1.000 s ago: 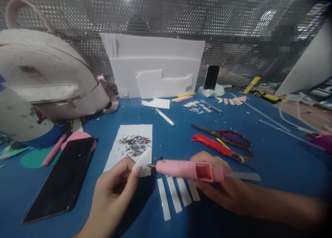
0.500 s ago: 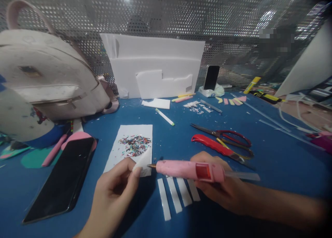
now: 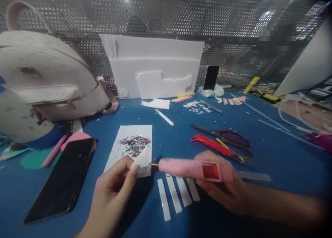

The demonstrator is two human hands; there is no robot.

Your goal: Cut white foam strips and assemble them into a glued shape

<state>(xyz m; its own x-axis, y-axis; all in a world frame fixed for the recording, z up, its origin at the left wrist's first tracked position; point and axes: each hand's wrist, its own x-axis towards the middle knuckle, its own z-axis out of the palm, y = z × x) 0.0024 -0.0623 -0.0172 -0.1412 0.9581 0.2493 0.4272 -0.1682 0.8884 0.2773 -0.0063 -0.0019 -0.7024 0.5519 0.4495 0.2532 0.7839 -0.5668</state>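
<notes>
My right hand [image 3: 223,191] grips a pink glue gun [image 3: 194,169], held level with a clear glue stick out its back and its metal tip pointing left. The tip nearly touches a small white foam piece [image 3: 142,159] pinched between thumb and forefinger of my left hand [image 3: 114,191]. Just behind lies a white sheet [image 3: 124,155] carrying a heap of coloured glitter [image 3: 135,144]. Several white foam strips [image 3: 176,196] lie on the blue table [image 3: 272,155] under the gun.
A black phone [image 3: 61,179] lies at the left, a white backpack [image 3: 46,79] behind it. Red scissors [image 3: 228,137] and a red cutter [image 3: 215,147] lie right of centre. White foam boards [image 3: 155,68] lean on the mesh wall beside a propped phone [image 3: 210,78].
The glue gun and my right hand have shifted slightly to the right and up. My left hand has raised the foam piece a little. Otherwise nothing moved.
</notes>
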